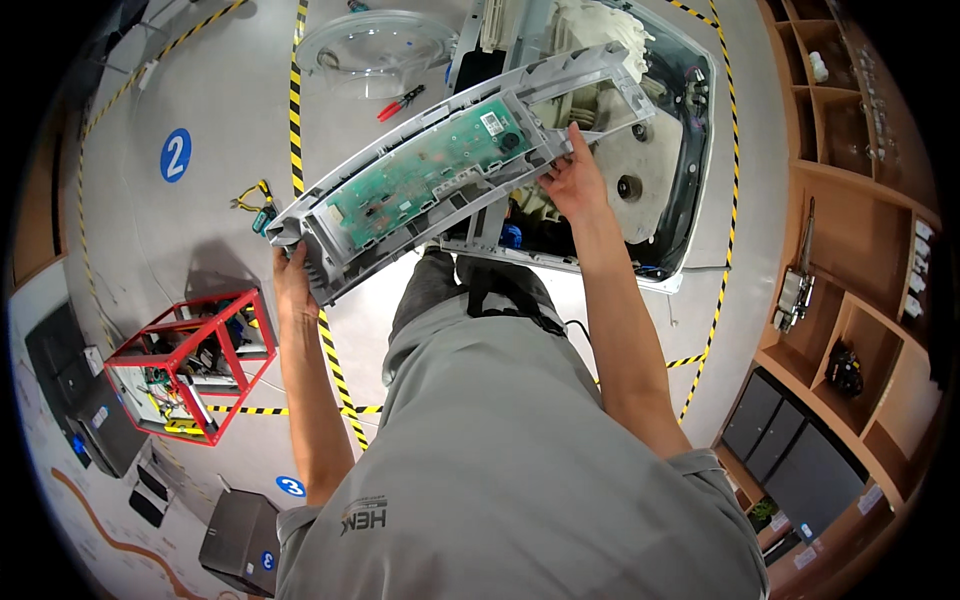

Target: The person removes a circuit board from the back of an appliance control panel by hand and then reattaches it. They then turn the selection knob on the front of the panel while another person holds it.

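Both my hands hold up a long grey plastic control panel that looks like one from a washing machine. It tilts, its right end farther from me. A green circuit board sits in its back and faces up. My left hand has its fingers closed round the panel's near left end. At the lower edge towards the right, my right hand grips the frame, thumb up and the other fingers partly hidden beneath. Beyond the panel's right half is the opened washing machine, its insides showing and partly covered by the panel.
A clear door bowl and red-handled pliers lie on the floor beyond the panel. Yellow-handled pliers and a teal-handled tool lie at left. A red-framed tool cart stands lower left, wooden shelves at right.
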{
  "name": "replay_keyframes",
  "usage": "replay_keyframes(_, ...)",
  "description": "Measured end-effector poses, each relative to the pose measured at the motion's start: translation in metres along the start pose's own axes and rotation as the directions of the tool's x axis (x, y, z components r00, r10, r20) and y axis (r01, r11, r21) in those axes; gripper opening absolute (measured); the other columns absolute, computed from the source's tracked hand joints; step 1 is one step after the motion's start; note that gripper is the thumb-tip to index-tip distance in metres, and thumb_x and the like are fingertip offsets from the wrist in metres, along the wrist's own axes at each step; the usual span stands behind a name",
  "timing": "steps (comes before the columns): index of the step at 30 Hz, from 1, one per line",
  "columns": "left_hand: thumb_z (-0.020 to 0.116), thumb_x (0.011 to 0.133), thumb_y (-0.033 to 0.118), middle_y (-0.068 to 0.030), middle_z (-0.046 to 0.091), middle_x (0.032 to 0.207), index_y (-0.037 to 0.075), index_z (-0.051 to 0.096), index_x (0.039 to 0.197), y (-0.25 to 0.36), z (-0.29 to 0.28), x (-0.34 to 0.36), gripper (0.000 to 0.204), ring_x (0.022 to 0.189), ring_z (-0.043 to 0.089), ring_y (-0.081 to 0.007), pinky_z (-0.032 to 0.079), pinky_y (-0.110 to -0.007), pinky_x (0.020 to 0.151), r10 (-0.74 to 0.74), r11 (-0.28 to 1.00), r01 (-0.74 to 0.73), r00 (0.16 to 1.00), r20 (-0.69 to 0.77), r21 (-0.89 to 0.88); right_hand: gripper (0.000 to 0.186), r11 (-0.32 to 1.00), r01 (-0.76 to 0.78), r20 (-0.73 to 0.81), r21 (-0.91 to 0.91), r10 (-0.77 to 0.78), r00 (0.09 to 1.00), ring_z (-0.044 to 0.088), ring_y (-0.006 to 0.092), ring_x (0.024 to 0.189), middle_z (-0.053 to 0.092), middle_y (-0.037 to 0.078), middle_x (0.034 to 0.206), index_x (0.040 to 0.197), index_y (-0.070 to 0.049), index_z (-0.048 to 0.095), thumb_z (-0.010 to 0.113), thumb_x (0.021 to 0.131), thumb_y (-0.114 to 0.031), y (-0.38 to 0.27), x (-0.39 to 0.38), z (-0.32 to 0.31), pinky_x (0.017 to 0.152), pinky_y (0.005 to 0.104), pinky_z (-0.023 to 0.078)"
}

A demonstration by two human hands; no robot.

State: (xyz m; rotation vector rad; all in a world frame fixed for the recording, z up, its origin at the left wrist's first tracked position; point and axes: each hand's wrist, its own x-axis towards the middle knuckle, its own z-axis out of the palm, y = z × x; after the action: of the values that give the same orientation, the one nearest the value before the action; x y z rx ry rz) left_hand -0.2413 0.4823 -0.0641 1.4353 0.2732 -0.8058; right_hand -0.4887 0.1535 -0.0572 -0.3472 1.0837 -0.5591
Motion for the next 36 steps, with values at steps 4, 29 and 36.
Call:
replay_keyframes(4,0.044,0.094,0.003,-0.0100,0.057,0.118,0.005,0.047,0.125,0.001,0.000,-0.002,0.032,0.105,0.059,-0.0221,0.051,-0.035,0.087,-0.020,1.000,0.020,1.000,0.006,-0.013,0.045,0.998,0.053,0.014,-0.025,-0.053,0.999,0.054,0.0261,0.104,0.060,0.012,0.108,0.115,-0.005,0.052,0.066,0.086,-0.038,-0.006,-0.006,-0.001,0.094,0.0474,0.039)
replay_keyframes(29,0.055,0.090,0.007,-0.0101,0.060,0.114,0.007,0.048,0.122,0.006,0.008,-0.020,0.033,0.098,0.063,-0.0238,0.055,-0.039,0.080,0.025,0.982,-0.018,0.999,0.035,-0.187,0.052,0.972,0.177,0.633,0.152,-0.233,0.738,0.053,0.0207,0.114,0.058,0.008,0.119,0.129,-0.001,0.046,0.067,0.086,-0.022,-0.047,-0.093,0.028,0.102,0.0395,0.039)
replay_keyframes(36,0.052,0.091,0.008,-0.0110,0.059,0.115,0.007,0.047,0.125,0.007,0.007,-0.032,0.034,0.102,0.061,-0.0258,0.054,-0.041,0.083,0.074,0.974,-0.068,0.997,0.020,-0.215,0.040,0.953,0.223,0.445,0.207,-0.295,0.846,0.059,0.0159,0.101,0.061,0.004,0.111,0.118,-0.006,0.054,0.066,0.081,0.005,-0.026,-0.109,0.063,0.089,0.0306,0.048)
